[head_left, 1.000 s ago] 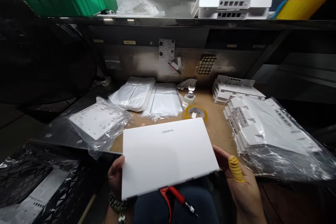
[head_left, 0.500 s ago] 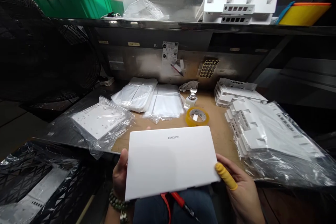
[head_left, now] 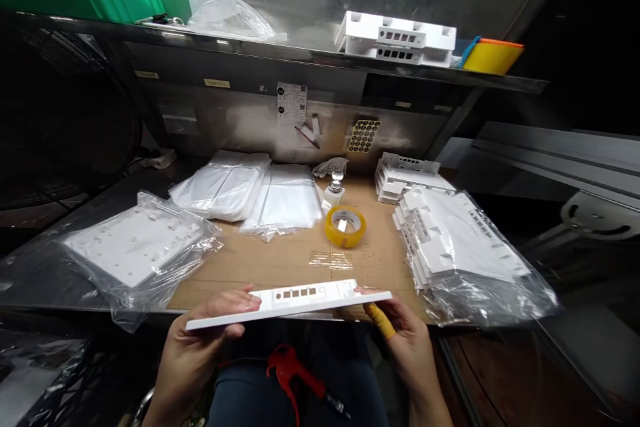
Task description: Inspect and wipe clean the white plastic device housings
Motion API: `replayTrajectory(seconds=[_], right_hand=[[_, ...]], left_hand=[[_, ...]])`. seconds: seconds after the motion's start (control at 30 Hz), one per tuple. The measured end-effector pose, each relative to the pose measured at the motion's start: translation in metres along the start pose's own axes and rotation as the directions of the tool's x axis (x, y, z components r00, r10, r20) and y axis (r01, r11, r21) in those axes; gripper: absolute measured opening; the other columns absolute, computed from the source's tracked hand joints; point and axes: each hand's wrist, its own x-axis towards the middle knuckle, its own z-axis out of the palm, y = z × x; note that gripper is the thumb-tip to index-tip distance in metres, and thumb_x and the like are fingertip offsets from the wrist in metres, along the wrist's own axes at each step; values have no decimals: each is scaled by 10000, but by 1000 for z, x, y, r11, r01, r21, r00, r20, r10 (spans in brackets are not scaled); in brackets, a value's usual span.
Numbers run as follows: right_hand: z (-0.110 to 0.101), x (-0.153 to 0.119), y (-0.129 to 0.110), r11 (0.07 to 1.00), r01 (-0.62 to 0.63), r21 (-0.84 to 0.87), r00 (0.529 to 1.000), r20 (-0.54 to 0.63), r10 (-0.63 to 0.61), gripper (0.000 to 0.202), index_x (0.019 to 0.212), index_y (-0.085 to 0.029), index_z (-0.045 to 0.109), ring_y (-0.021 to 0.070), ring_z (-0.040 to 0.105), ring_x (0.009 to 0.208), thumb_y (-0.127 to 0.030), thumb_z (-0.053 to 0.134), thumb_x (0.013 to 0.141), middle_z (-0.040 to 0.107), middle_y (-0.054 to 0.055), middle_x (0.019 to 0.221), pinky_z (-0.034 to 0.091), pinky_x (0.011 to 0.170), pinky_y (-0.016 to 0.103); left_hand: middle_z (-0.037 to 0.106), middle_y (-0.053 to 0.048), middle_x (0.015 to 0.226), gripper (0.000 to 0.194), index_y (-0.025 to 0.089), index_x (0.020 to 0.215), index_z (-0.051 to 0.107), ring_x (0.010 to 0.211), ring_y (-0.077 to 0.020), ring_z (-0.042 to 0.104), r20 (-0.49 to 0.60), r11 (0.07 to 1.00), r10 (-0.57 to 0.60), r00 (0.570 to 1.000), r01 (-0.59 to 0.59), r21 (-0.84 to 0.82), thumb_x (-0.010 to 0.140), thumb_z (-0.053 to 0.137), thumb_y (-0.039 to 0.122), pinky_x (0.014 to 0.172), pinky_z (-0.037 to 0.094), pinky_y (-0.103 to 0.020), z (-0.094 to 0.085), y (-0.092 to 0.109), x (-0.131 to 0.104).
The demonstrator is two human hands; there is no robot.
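A white plastic router cover [head_left: 300, 300] is held between my two hands near the table's front edge, tilted so that its edge with a row of port openings shows. My left hand [head_left: 200, 327] grips its left end, fingers on top and thumb below. At the right end, my right hand [head_left: 405, 340] is closed on it, with a yellow finger cot on one digit. Below the cover, a red air blow gun [head_left: 300, 373] lies on my lap. Beyond it on the cardboard is a roll of yellowish clear tape [head_left: 345, 227].
Clear plastic bags [head_left: 220, 183] lie in stacks at the back. A bagged white cover [head_left: 135, 240] is on the left, bagged covers [head_left: 460, 233] pile up right. A pump bottle [head_left: 334, 190] stands behind the tape. Overhead runs a metal shelf [head_left: 310, 57].
The cover has turned from showing its broad printed face to showing its ported edge. My view has shifted right, and more of the blow gun shows.
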Motion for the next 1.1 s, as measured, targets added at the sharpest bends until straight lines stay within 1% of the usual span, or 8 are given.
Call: replayTrajectory(seconds=[0.13, 0.27, 0.6, 0.83, 0.9, 0.97, 1.03, 1.1], right_hand=[[-6, 1, -2, 999, -21, -27, 996, 80, 23, 317, 1187, -248, 764, 299, 713, 1176, -356, 744, 889, 760, 112, 1243, 562, 1049, 429], [-8, 0, 0, 998, 23, -57, 998, 63, -20, 379, 1268, -287, 721, 269, 671, 1256, -346, 740, 894, 734, 85, 1309, 519, 1100, 368], [-5, -4, 12, 988, 98, -116, 995, 20, -97, 227, 1126, -278, 768, 201, 731, 1134, -307, 734, 903, 782, 40, 1195, 529, 1046, 217], [-6, -2, 8, 983, 131, -127, 990, 70, -123, 246, 1144, -293, 766, 250, 740, 1117, -317, 730, 902, 783, 47, 1192, 573, 1027, 318], [-8, 15, -1, 973, 178, -146, 978, 138, -158, 296, 1210, -300, 739, 263, 733, 1136, -375, 691, 927, 783, 48, 1195, 588, 1007, 345], [-7, 48, -12, 921, 261, -289, 959, 184, -214, 338, 1281, -296, 700, 260, 712, 1176, -415, 583, 987, 772, 50, 1226, 582, 1012, 376], [-2, 93, -21, 757, 328, -565, 944, 220, -244, 349, 1288, -283, 693, 241, 679, 1217, -365, 461, 1040, 743, 52, 1287, 548, 1041, 400], [9, 143, -25, 646, 353, -677, 934, 299, -197, 301, 1202, -263, 745, 262, 654, 1218, -273, 515, 1008, 741, 64, 1275, 512, 1053, 436]], left_hand=[[788, -61, 766, 133, 283, 823, 826, 803, -301, 743, 54, 997, 69, 996, -70, 26, 813, 804, 414, 1029, 543, -566, 7, 10, 2], [796, -75, 766, 147, 274, 810, 831, 825, -312, 750, 85, 997, 62, 994, -66, 45, 803, 821, 420, 1033, 522, -568, 13, 15, 5], [816, -17, 852, 149, 277, 890, 820, 884, -207, 749, 182, 996, 87, 979, -86, -15, 808, 835, 401, 1079, 493, -383, 12, 10, 6], [814, 2, 863, 117, 292, 908, 809, 894, -201, 757, 174, 993, 112, 978, -116, 15, 845, 802, 391, 1095, 511, -400, 6, 6, 3], [810, 9, 862, 90, 289, 909, 803, 866, -196, 759, 132, 989, 136, 982, -142, 33, 863, 788, 364, 1093, 526, -415, 2, 6, 2], [809, 14, 888, 57, 282, 920, 796, 896, -194, 760, 49, 984, 162, 986, -165, 62, 878, 775, 314, 1088, 539, -407, -2, 6, 1], [809, 15, 945, 72, 273, 945, 789, 983, -200, 754, -56, 975, 199, 978, -192, 110, 883, 765, 245, 1062, 556, -358, -5, 4, -1], [806, 11, 1003, 139, 264, 977, 784, 1051, -207, 742, -139, 951, 273, 952, -246, 186, 874, 761, 173, 1014, 572, -302, -4, 0, -2]])
